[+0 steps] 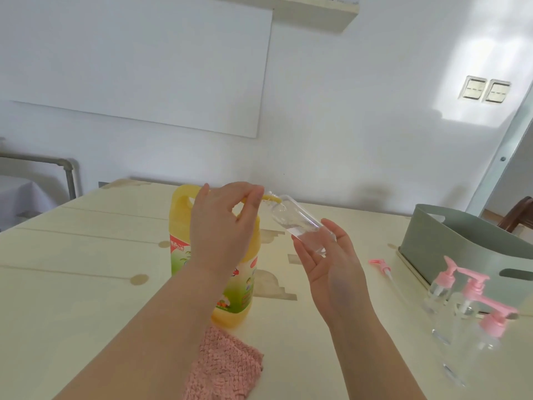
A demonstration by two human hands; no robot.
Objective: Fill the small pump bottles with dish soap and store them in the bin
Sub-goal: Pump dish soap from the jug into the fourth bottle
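A big yellow dish soap bottle point(240, 295) with a green and red label stands mid-table. My left hand point(222, 223) rests over its top, with the fingers pinched on the yellow pump spout point(274, 199). My right hand point(331, 269) holds a small clear bottle point(300, 223) without a cap, tilted with its mouth against the spout. A little clear liquid lies inside it. A loose pink pump with its tube point(382, 265) lies on the table to the right. Three small clear bottles with pink pumps point(473, 301) stand at the right, in front of a grey-green bin point(450, 243).
A pink knitted cloth point(225, 368) lies at the near edge in front of the soap bottle. The pale wooden table point(86, 255) stretches left of my arms. A white wall stands behind the table, and a chair shows past the bin at far right.
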